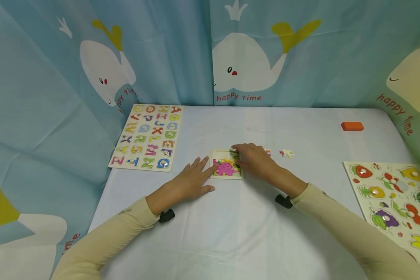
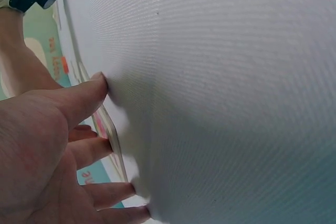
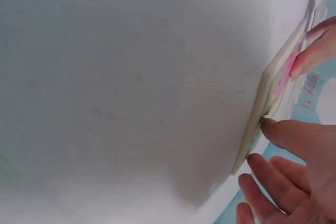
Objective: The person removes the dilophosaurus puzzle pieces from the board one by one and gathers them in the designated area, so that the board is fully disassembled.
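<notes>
- I have the puzzle board (image 1: 219,154) flat on the table between my two hands, with the right hand over its far right corner.
- My left hand (image 1: 192,182) is spread wide, fingers straight, its index fingertip resting on the pink dinosaur (image 1: 225,169) at the board's near left.
- My right hand (image 1: 257,159) has thumb and index a narrow gap apart at the green corner (image 1: 234,155); I cannot tell whether a piece is pinched there or just being touched.
- Done, as I judge it: the dinosaur's body is mostly in, filling the near part of the board.
- Left: the pale patch at the far side, ahead of my left index finger, looks bare to me.
- Two pieces lie outside: a half-hidden piece (image 1: 268,152) just right of my right hand, and a loose piece (image 1: 287,153) beyond it. I'd call it past halfway.
</notes>
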### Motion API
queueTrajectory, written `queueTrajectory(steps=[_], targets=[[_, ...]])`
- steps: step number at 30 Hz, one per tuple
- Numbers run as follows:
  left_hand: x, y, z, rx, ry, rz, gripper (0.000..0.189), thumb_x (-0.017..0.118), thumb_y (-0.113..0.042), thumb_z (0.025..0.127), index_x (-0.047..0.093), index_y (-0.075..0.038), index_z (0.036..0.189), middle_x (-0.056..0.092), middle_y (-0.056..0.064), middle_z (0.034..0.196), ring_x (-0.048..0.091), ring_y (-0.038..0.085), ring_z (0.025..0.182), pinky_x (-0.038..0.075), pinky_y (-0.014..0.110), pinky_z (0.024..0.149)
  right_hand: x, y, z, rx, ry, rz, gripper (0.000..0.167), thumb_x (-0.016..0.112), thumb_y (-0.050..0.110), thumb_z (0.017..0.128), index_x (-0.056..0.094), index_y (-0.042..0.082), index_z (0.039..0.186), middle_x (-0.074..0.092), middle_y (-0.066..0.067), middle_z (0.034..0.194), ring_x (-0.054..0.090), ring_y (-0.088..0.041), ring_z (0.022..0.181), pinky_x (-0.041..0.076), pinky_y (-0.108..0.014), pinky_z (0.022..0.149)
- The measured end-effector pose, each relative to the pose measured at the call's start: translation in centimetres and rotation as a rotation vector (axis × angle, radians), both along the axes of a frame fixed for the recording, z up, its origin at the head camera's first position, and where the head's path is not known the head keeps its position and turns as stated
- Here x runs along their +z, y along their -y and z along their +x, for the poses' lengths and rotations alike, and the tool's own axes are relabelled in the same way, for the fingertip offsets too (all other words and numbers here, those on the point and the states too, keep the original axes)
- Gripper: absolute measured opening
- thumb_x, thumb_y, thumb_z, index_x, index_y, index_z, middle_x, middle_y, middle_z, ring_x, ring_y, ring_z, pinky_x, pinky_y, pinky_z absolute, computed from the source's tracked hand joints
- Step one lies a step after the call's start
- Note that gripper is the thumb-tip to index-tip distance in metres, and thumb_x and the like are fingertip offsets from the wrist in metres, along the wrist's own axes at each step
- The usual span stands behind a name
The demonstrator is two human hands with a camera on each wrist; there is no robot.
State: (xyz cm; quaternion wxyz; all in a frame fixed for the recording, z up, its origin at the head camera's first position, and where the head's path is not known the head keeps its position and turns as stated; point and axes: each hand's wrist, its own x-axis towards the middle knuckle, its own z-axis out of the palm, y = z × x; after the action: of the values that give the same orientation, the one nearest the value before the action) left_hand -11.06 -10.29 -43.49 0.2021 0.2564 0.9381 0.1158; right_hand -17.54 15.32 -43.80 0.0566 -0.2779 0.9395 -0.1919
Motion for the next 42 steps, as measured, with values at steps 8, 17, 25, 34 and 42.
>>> queueTrajectory(steps=[8, 17, 25, 34, 42], targets=[[-0.2, -0.1, 0.0, 0.003, 0.001, -0.004, 0.075, 0.062, -0.048, 0.106, 0.029, -0.023, 0.169, 0.015, 0.021, 0.175, 0.014, 0.045, 0.161, 0.024, 0.064, 0.126, 0.4, 0.4, 0.6, 0.026, -0.069, 0.063, 0.051, 0.080, 0.017, 0.096, 0.064, 0.000, 0.141, 0.075, -0.017, 0.128, 0.067, -0.039, 0.123, 0.054, -0.058, 0.100], [0.1, -0.2, 0.0, 0.005, 0.010, -0.028, 0.076, 0.062, -0.049, 0.105, 0.029, -0.023, 0.169, 0.015, 0.020, 0.176, 0.014, 0.044, 0.162, 0.024, 0.063, 0.126, 0.9, 0.9, 0.1, 0.037, 0.008, 0.143, 0.051, 0.076, 0.013, 0.098, 0.058, 0.002, 0.145, 0.065, -0.019, 0.135, 0.057, -0.040, 0.129, 0.050, -0.058, 0.104], [0.0, -0.2, 0.0, 0.011, 0.007, -0.040, 0.076, 0.061, -0.050, 0.105, 0.030, -0.023, 0.168, 0.014, 0.018, 0.176, 0.013, 0.043, 0.162, 0.024, 0.063, 0.126, 1.8, 1.1, -0.4, 0.044, 0.138, 0.193, 0.053, 0.071, 0.014, 0.102, 0.051, 0.004, 0.150, 0.053, -0.020, 0.138, 0.048, -0.038, 0.130, 0.045, -0.055, 0.103], [-0.1, -0.2, -0.1, 0.013, 0.006, -0.034, 0.076, 0.061, -0.050, 0.105, 0.030, -0.022, 0.168, 0.014, 0.019, 0.176, 0.013, 0.043, 0.162, 0.024, 0.063, 0.126, 1.5, 1.1, -0.4, 0.023, 0.140, 0.165, 0.048, 0.073, 0.015, 0.100, 0.056, 0.007, 0.145, 0.053, -0.020, 0.139, 0.049, -0.038, 0.129, 0.046, -0.054, 0.102], [-0.2, -0.2, -0.1, 0.019, 0.010, -0.035, 0.077, 0.061, -0.050, 0.105, 0.028, -0.024, 0.169, 0.014, 0.018, 0.176, 0.013, 0.042, 0.162, 0.023, 0.062, 0.127, 1.0, 0.4, -0.4, -0.026, 0.112, 0.103, 0.045, 0.073, 0.013, 0.099, 0.058, 0.016, 0.141, 0.061, -0.017, 0.132, 0.057, -0.037, 0.125, 0.043, -0.055, 0.097]])
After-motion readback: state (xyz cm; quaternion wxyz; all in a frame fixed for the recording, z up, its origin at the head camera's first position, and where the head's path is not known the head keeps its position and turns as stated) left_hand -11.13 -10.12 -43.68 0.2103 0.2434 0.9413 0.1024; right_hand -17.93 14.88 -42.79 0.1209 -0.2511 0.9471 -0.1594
